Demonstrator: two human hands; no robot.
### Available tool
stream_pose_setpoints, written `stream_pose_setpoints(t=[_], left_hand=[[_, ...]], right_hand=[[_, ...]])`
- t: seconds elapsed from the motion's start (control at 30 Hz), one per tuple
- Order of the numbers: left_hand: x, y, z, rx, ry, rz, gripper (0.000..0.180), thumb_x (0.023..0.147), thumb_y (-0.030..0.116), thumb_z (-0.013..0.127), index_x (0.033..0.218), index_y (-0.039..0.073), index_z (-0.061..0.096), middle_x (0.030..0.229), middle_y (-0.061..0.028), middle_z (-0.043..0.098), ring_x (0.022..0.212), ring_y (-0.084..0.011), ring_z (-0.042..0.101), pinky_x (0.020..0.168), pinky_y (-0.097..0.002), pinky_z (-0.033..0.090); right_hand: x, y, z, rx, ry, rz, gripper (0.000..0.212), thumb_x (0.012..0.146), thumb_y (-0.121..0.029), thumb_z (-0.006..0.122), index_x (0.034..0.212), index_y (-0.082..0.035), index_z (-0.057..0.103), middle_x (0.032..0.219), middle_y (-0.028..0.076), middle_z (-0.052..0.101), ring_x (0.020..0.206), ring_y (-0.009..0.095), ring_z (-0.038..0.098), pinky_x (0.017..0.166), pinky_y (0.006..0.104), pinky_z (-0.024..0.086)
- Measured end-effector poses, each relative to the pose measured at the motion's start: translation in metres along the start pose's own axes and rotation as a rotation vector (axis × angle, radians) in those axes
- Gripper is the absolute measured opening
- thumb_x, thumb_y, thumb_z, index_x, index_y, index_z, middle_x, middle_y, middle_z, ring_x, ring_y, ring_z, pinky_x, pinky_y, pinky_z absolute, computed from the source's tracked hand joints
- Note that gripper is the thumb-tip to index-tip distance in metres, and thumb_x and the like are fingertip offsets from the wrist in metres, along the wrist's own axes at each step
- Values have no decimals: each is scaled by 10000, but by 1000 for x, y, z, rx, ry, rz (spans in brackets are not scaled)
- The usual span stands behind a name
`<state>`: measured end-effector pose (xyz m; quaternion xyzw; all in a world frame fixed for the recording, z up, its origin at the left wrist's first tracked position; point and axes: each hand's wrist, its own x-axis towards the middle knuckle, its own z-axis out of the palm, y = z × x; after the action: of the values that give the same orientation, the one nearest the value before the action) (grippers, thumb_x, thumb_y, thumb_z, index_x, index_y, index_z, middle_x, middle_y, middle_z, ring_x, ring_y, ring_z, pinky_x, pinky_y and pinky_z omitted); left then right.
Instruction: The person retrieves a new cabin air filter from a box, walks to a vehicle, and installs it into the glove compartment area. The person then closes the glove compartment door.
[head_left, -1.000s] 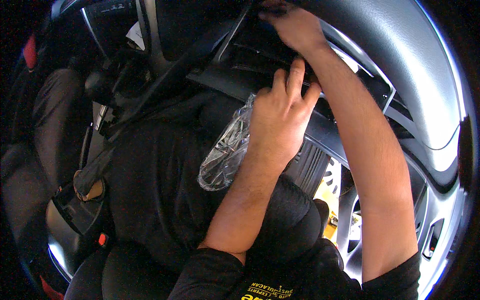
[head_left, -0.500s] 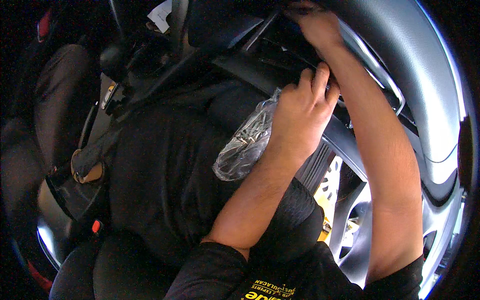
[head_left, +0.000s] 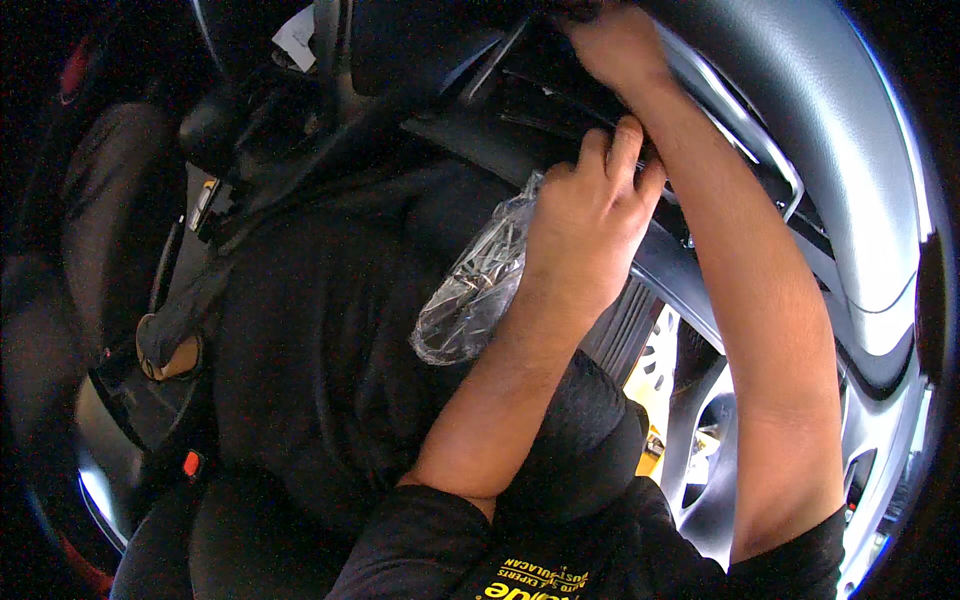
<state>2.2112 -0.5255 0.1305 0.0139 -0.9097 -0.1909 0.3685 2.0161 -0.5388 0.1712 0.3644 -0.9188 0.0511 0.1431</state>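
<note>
We are looking down into a car cabin, and the one package here is a clear, crinkled plastic bag (head_left: 478, 290), lying long and narrow against the dark seat (head_left: 310, 340), its upper end tucked under the heel of our left hand (head_left: 590, 215). Something pale and thin is showing through the plastic, too blurred for us to name. A small white label (head_left: 297, 38) is sitting near the top left, angled on the dark trim, and a red buckle button (head_left: 190, 463) is glowing low on the left beside the seat base.

Our left hand is pressing on the black panel edge (head_left: 520, 130), its fingers (head_left: 620, 150) lying close together and curling over that edge, while the bag is pinned beneath the palm. Our right hand (head_left: 610, 45) is reaching higher, at the top of the view; its fingers are closing around something dark there, and we cannot tell what they are gripping.

Compared with half a second ago, both hands are sitting slightly higher and further right in the view, and the bag is staying under the left palm.

A seat belt (head_left: 200, 290) is running diagonally across the seat. On the right the grey door frame (head_left: 830, 150) is curving round, and beyond it a silver wheel (head_left: 700, 440) and a yellow patch (head_left: 648, 385) are showing.
</note>
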Motion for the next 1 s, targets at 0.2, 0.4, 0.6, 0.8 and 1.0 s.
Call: stream_pose_setpoints(t=[0.2,0.4,0.6,0.8,1.0], left_hand=[[1,2,-9,-29,-34,-7,468,649,35,705,1105,81,611,1243,-149,501,1046,-323,579,705,-372,593],[3,3,-10,-30,-55,-8,491,643,33,711,1120,88,614,1247,-151,499,1058,-326,580,734,-370,595],[3,5,-12,-12,-43,-11,495,620,24,723,1099,82,612,1262,-131,490,1070,-321,577,740,-382,600],[3,8,-17,15,-94,-21,523,606,18,734,1106,79,591,1281,-124,478,1098,-326,572,757,-392,604],[3,8,-24,20,-124,-28,623,596,-17,723,1188,99,566,1289,-129,473,1097,-346,573,774,-412,593]], right_hand=[[-8,-14,-19,68,-79,37,453,999,-358,419,1221,-22,626,1183,272,646,1118,419,621,969,487,484],[-8,3,-9,-205,-82,-212,378,1022,-256,399,1254,-51,615,1198,228,656,1094,407,642,939,483,523],[-6,0,-7,-139,-184,-96,340,1003,-206,432,1221,-66,652,1195,196,670,1085,392,653,903,480,546],[-4,0,3,-17,-262,-74,380,1007,-273,433,1172,-38,682,1211,195,666,1124,394,634,914,484,534],[-10,-22,-5,293,-155,71,449,995,-353,454,1244,-35,650,1362,233,564,1301,386,508,1107,457,379]])
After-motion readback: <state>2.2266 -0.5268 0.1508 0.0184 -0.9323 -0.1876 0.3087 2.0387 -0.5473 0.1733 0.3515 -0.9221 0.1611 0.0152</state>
